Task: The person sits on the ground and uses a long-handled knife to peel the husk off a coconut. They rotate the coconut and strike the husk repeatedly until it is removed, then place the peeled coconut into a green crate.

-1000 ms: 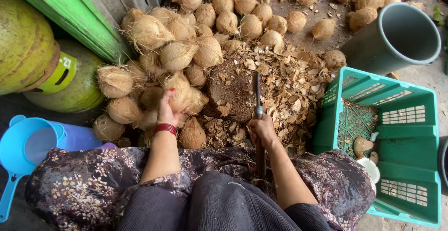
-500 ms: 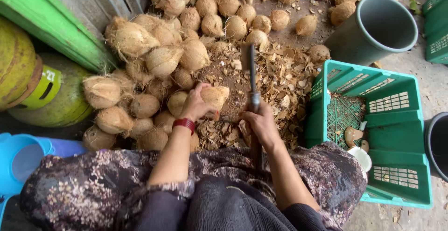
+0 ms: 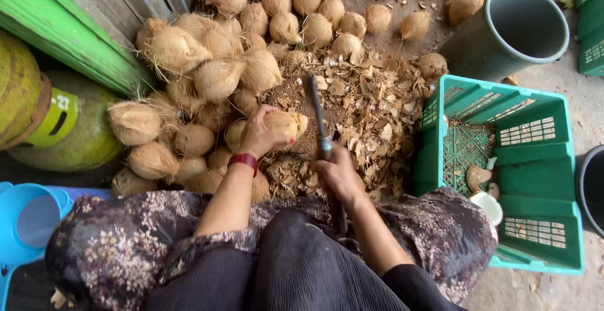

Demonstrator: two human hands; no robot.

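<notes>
A brown, hairy coconut (image 3: 283, 123) sits in the middle of the frame, held up in the left hand (image 3: 261, 133). The fingers of that hand are curled tight around it from below and from the side, and a red band (image 3: 243, 159) goes around the wrist. Just to the right of the coconut stands a long metal blade (image 3: 314, 106), pointing toward the top of the frame. The right hand (image 3: 338, 172) is closed in a fist around its handle, low in the middle of the frame. The coconut is very near the blade, but I cannot tell if they touch. Under both hands lies a heap of dry husk bits (image 3: 368, 103) on the ground. A big pile of coconuts (image 3: 217, 78) fills the upper left and the top of the frame. On the right is a green plastic crate (image 3: 535, 179) with a few pieces lying inside it. A grey bucket (image 3: 513, 31) stands in the upper right. On the far left are a green round tank (image 3: 69, 128) and a green board (image 3: 69, 31), and a blue scoop (image 3: 28, 223) sits in the lower left. The person's flowery cloth (image 3: 119, 248) covers the bottom of the frame.
</notes>
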